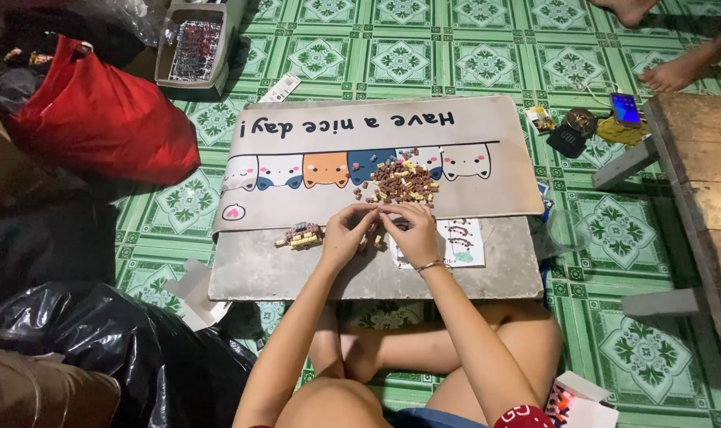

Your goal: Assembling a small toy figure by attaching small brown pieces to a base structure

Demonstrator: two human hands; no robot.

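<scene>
A tiny brick piece is pinched between left hand (346,231) and right hand (412,230); it could be dropped into the brown brick pile (397,182) if the grip slips.

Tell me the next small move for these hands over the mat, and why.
Probably press the small piece pinched between the left hand and right hand together, then reach for another from the pile of small brown pieces. Both hands meet fingertip to fingertip just in front of that pile, with a partly built model and a printed sheet lying beside them on the mat.
</scene>
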